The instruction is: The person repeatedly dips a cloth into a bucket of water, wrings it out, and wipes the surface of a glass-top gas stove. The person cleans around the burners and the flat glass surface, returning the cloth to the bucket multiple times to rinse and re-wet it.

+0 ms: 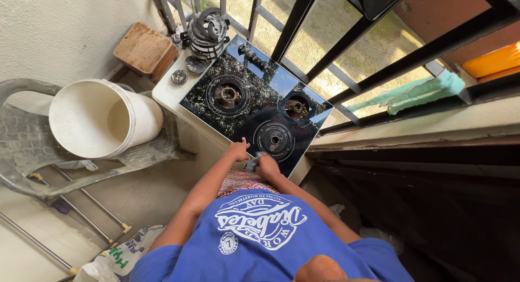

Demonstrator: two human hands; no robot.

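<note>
We worked from above on a black glass gas hob (254, 106) speckled with pale residue, and everything else lay in relation to it. Our left hand (237, 150) rested at the hob's near edge, fingers curled and pressed flat against the glass, gripping nothing, apparently to steady us as we leaned over. Our right hand (266, 165), just beside it at the same edge, had its fingers closed around a small bluish cleaning pad (253, 163), held low against the glass in front of the nearest burner (274, 139), the sort of hold that suits rubbing. The pan supports (207, 30) sat stacked on the counter (169, 93) beyond the hob's far corner, presumably lifted off so the glass lay bare, with two small burner caps (187, 69) near them. To the hob's left, a white bucket (103, 118) lay tipped on a grey plastic chair (32, 152). Behind the hob ran dark window bars (346, 41), and a green cloth (417, 92) lay on the ledge to its right.
</note>
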